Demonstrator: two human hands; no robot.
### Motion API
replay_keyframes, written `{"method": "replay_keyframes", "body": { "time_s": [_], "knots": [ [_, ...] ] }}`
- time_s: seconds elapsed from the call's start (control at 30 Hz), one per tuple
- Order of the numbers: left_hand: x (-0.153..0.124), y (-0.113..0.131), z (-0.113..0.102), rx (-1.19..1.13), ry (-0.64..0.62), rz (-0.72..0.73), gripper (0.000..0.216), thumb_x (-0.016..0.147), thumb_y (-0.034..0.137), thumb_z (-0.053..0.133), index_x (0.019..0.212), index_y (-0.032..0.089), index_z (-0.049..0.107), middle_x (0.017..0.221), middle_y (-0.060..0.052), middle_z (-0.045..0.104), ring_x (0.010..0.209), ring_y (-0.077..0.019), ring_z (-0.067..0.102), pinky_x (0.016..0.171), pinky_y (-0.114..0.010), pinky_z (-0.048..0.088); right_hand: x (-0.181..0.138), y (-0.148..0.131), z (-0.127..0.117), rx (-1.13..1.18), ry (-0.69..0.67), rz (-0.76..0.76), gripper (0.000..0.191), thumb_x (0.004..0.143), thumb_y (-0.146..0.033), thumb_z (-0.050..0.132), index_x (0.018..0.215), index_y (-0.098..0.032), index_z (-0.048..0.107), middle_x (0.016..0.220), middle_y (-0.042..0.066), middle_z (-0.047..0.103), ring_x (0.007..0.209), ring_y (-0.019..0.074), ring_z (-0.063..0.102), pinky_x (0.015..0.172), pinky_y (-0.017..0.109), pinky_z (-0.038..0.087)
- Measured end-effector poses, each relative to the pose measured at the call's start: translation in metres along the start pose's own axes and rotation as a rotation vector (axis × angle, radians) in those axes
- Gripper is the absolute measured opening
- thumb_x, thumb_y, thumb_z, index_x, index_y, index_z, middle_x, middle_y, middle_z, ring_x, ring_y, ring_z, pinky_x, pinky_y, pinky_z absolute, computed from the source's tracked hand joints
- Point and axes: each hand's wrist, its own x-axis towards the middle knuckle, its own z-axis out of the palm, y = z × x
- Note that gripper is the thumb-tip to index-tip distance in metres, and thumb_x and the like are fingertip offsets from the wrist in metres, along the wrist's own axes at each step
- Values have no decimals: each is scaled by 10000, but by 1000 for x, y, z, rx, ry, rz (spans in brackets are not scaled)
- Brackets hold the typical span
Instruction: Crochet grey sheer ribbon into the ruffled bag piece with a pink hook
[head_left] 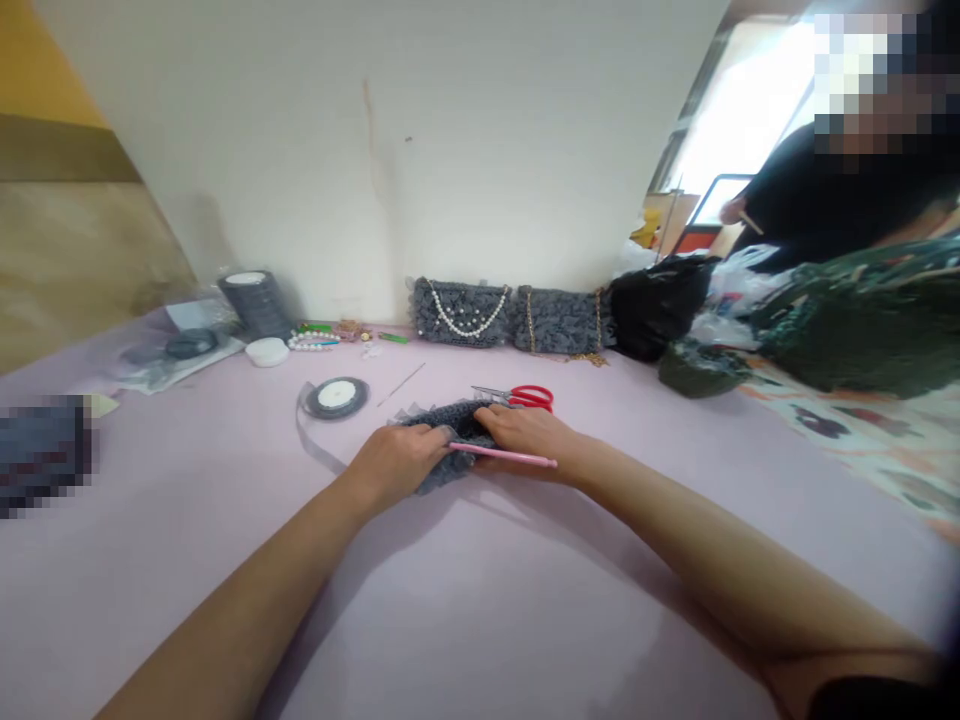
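1. Centrally, a small grey crocheted panel (459, 420) lay flat on the lilac-covered bench (480, 600), under both hands.
2. The left hand (401, 462) had its fingers curled, pinching the panel's left edge.
3. The right hand (529, 435) pressed on the right edge, closed around a slim pink crochet hook (502, 456).
4. Handling, as judged: light, soft, floppy and loosely looped, so liable to stretch or snag. It was best pinched at both edges near the working row, never by stray loops.
5. A pair of red-handled scissors (529, 397) lay just behind the panel, and a grey ribbon spool (337, 397) lay near, to the left.
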Motion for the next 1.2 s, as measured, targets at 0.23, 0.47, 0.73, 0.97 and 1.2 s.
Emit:
{"method": "replay_keyframes", "body": {
  "time_s": [0.23, 0.47, 0.73, 0.97, 1.2],
  "knots": [
    [1, -6, -8, -74, -20, -153, 269, 1008, 321, 372, 898, 214, 593, 846, -27, 716, 781, -186, 672, 660, -261, 435, -1, 14, 0, 188, 124, -97, 473, 898, -670, 510, 851, -201, 554, 778, 25, 651, 655, 163, 592, 563, 256, 315],
    [2, -8, -4, -171, -18, -274, 314, 995, 389, 378, 821, 216, 573, 723, -24, 671, 681, -194, 624, 601, -258, 359, 18, 34, 36, 170, 333, -145, 389, 931, -563, 548, 811, -194, 546, 721, 18, 615, 656, 161, 555, 583, 257, 301],
    [0, -21, -3, -383, 50, -358, 352, 966, 420, 387, 687, 213, 444, 601, 24, 522, 601, -153, 521, 597, -247, 322, 15, 37, 19, 478, 761, -178, 233, 960, -411, 544, 1074, -208, 561, 1085, 102, 629, 1037, 231, 576, 904, 383, 474],
    [2, -29, 1, -490, 80, -422, 387, 927, 447, 399, 626, 203, 411, 569, 34, 481, 595, -143, 473, 597, -250, 320, 9, 6, 34, 480, 1019, -313, 141, 984, -226, 451, 1103, -201, 523, 1137, 128, 588, 1115, 228, 559, 958, 418, 488],
    [4, -31, 6, -518, 77, -440, 396, 887, 470, 416, 594, 204, 418, 570, 23, 490, 609, -159, 477, 604, -268, 313, 20, -4, 66, 150, 667, -557, 231, 1006, -310, 416, 927, -167, 580, 958, 121, 657, 862, 205, 586, 801, 346, 492]
  ]
}}
